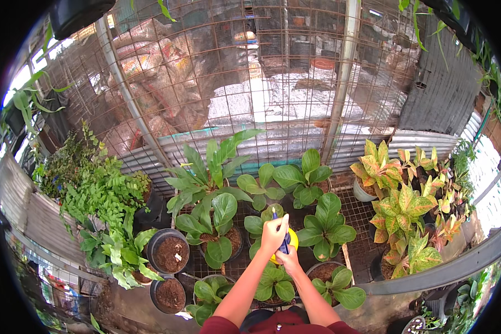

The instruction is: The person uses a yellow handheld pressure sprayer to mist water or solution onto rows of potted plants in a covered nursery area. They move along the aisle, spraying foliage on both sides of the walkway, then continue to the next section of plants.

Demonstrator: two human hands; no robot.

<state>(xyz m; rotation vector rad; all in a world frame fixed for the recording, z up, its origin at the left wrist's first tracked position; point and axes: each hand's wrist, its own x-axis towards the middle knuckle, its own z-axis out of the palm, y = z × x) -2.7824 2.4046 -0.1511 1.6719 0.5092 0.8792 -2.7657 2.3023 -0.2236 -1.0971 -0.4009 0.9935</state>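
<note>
While your red sleeves [273,324] enter from the lower edge, both your forearms reach forward over the potted green plants [275,285] nearest you. Your left hand [274,232] is curled shut around the top of a yellow spray bottle [289,240] with a blue nozzle; your right hand [289,258] grips its underside, fingers closed. Left of them stand two black pots of bare soil [170,253]. Beyond, broad-leaved plants [308,179] crowd the mesh bench [359,214], yellow-red crotons [398,207] to the right, a wire fence [250,83] behind.
</note>
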